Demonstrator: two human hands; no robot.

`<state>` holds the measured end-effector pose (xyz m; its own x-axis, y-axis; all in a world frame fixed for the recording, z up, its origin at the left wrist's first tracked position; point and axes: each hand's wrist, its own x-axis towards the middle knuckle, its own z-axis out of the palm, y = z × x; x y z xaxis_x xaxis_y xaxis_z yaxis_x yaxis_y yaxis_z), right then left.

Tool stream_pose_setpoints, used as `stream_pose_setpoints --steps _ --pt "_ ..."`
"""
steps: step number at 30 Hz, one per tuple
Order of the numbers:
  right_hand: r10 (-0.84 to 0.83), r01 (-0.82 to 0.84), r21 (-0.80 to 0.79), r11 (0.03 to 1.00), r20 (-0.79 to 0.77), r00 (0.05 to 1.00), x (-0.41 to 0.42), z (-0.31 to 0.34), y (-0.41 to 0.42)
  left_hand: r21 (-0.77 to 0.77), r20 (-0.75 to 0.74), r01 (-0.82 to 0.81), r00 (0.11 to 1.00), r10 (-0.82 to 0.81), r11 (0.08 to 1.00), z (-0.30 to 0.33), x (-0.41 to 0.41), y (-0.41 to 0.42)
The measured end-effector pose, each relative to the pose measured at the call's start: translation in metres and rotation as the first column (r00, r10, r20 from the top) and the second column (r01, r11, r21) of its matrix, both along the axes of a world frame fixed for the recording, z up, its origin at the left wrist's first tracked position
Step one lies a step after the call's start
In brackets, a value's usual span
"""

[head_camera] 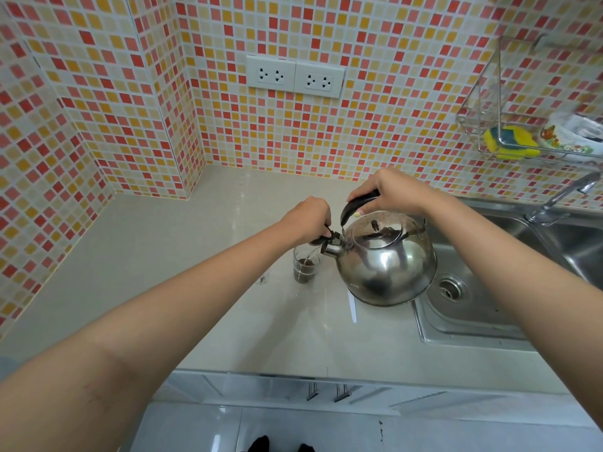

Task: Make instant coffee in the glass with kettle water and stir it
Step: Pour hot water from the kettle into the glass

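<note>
A steel kettle (388, 265) is tilted to the left above the counter, its spout over a small clear glass (305, 267). My right hand (388, 190) grips the kettle's black handle from above. My left hand (310, 218) pinches the black spout cap (328, 238), holding it open. The glass stands on the beige counter (195, 272) with dark coffee and a little liquid at its bottom. A thin stream of water runs from the spout into it.
A steel sink (473, 308) with a drain lies right of the kettle, a tap (561, 197) behind it. A wire rack (509, 138) on the tiled wall holds a yellow sponge and a bowl. Two wall sockets (295, 76) sit above the counter.
</note>
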<state>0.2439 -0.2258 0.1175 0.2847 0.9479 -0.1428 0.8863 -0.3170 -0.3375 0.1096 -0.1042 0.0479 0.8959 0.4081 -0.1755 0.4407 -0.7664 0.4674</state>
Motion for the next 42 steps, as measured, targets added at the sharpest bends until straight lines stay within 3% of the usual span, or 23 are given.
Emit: stream_pose_setpoints --steps 42 --pt "0.013 -0.013 -0.004 1.0 -0.01 1.0 0.0037 -0.0007 -0.0011 0.014 -0.015 0.013 1.0 -0.013 1.0 -0.003 0.0039 0.0014"
